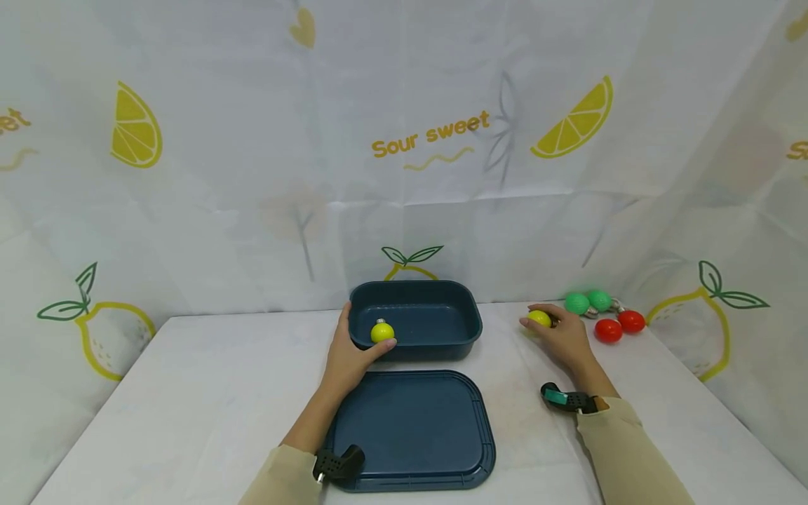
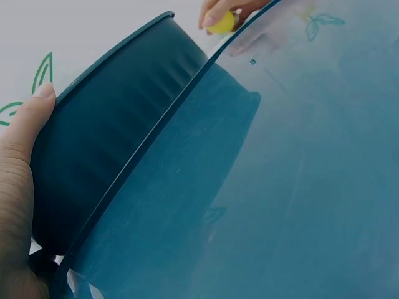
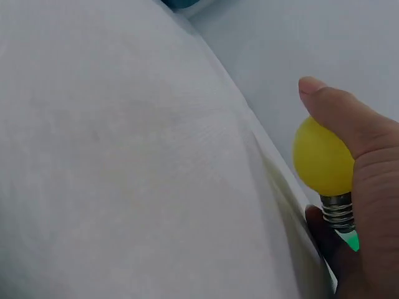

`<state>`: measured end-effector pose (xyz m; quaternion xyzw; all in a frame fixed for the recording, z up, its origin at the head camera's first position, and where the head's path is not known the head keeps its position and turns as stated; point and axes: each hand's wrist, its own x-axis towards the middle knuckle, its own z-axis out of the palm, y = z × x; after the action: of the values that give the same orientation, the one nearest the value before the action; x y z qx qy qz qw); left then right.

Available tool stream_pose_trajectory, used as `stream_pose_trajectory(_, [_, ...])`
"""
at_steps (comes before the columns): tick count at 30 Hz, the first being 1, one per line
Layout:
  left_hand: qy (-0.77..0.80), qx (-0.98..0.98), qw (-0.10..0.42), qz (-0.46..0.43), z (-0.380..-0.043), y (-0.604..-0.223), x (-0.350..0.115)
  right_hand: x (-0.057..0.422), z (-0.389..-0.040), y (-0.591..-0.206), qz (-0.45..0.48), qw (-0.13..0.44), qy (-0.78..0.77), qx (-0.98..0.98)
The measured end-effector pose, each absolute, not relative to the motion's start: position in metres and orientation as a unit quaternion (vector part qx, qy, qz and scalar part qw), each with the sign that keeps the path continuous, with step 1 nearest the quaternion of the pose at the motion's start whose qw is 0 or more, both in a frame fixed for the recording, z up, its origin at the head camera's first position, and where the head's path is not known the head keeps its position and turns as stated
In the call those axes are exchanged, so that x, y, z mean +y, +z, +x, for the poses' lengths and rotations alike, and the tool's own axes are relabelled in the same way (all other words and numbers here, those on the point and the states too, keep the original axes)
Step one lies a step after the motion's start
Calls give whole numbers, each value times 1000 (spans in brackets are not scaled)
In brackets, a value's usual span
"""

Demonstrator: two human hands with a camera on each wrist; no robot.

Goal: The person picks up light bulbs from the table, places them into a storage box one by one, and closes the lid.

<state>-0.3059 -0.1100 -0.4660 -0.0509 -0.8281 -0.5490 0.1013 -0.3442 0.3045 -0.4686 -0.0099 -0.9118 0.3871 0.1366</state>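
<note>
A dark blue plastic box stands at the back of the table, one yellow light bulb lying inside at its front left. My left hand holds the box by its front left corner, thumb along the front rim and fingers at the left side. To the right of the box, my right hand grips a second yellow light bulb between thumb and fingers. Its metal screw base points toward the palm in the right wrist view.
Right of my right hand lie green light bulbs and red light bulbs, near the table's back right. A dark blue lid lies flat in front of the box. Behind the table hangs a white printed curtain.
</note>
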Motion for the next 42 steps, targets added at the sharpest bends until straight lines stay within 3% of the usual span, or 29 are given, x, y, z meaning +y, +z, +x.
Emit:
stream_pose_trajectory(10, [-550,-827,103,-55,-306,-465,-111,302,-341,-464,-9,147,415,-898])
stream_pose_trajectory(32, [-552,-826,105,-51,-306,-466,-115,265,-337,-416,95,206,428,-875])
stream_pose_trajectory(42, [-552,-826,101,-54,-306,-468,-111,246,-332,-400,185,221,395,-872])
